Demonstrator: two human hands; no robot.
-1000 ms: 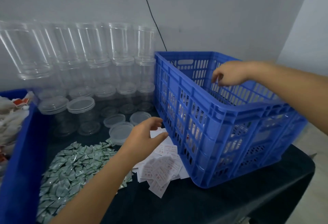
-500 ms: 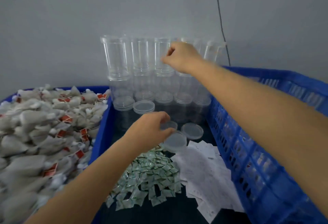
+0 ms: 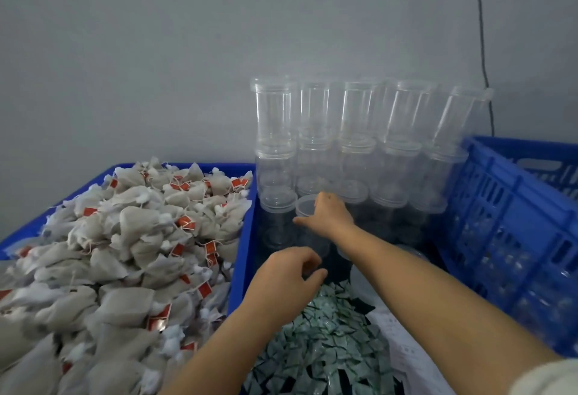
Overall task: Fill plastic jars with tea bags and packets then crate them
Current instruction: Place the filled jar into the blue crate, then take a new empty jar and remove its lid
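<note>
Clear plastic jars (image 3: 359, 113) are stacked in rows against the wall. My right hand (image 3: 330, 214) reaches to the front row and wraps round a lidded clear jar (image 3: 306, 207) there. My left hand (image 3: 287, 279) hovers lower, above the dark table, with fingers and thumb curled toward each other; whether it holds anything is unclear. A blue bin (image 3: 247, 238) at the left is heaped with tea bags (image 3: 125, 254) bearing red tags. Small green packets (image 3: 322, 338) lie piled under my arms. The blue crate (image 3: 500, 222) stands at the right.
White paper slips (image 3: 406, 360) lie beside the green packets, next to the crate. A black cable (image 3: 483, 50) runs down the grey wall behind the jars. Jars show through the crate's slotted wall.
The view swung left from the crate to the jars. My right hand left the crate, went to the top row of jars, then dropped to a front-row jar. My left hand stayed low near the packets.
</note>
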